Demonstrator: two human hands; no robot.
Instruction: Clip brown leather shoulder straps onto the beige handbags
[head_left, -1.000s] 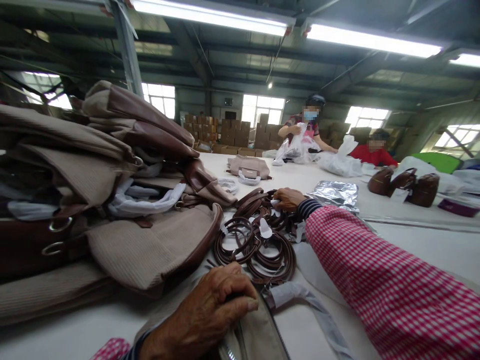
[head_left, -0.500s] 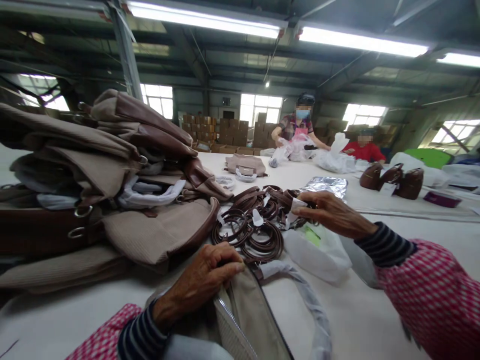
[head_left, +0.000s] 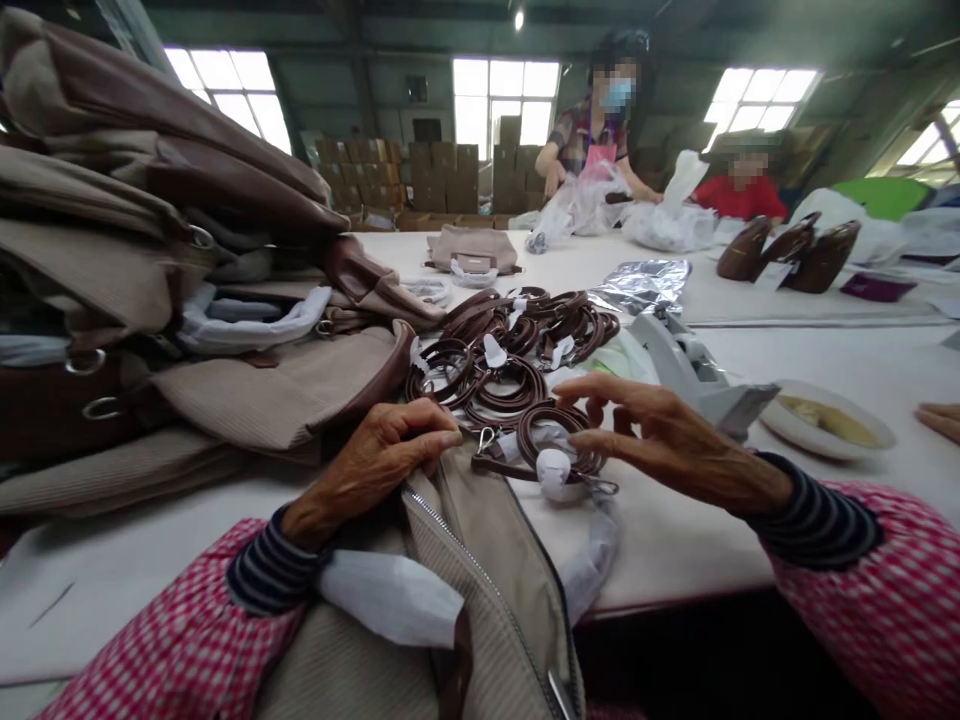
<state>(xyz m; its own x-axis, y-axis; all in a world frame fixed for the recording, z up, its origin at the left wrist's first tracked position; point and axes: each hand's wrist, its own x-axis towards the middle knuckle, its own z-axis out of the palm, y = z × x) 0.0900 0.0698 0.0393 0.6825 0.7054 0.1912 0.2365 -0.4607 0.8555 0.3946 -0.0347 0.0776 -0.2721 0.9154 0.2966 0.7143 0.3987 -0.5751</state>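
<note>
My left hand (head_left: 382,460) curls over the top edge of a beige corduroy handbag (head_left: 480,590), beside its open metal zip. My right hand (head_left: 660,430) is spread, its fingertips at a coiled brown leather strap (head_left: 559,435) with a metal clasp and a white paper wrap (head_left: 553,472). Behind that coil lies a heap of similar coiled brown straps (head_left: 510,350) with white tags. To the left rises a stack of beige handbags with brown leather trim (head_left: 150,290).
A white plate with food (head_left: 825,420) and a grey-white bag part (head_left: 694,375) stand right of my right hand. A foil sheet (head_left: 641,285) lies beyond. Two co-workers (head_left: 600,130) handle plastic bags at the far table, near brown handbags (head_left: 787,255) and stacked cartons (head_left: 427,175).
My right hand has drawn back from the strap heap, and a single coiled strap now lies near it. The view has tilted lower, and the beige handbag sits closer under my left hand.
</note>
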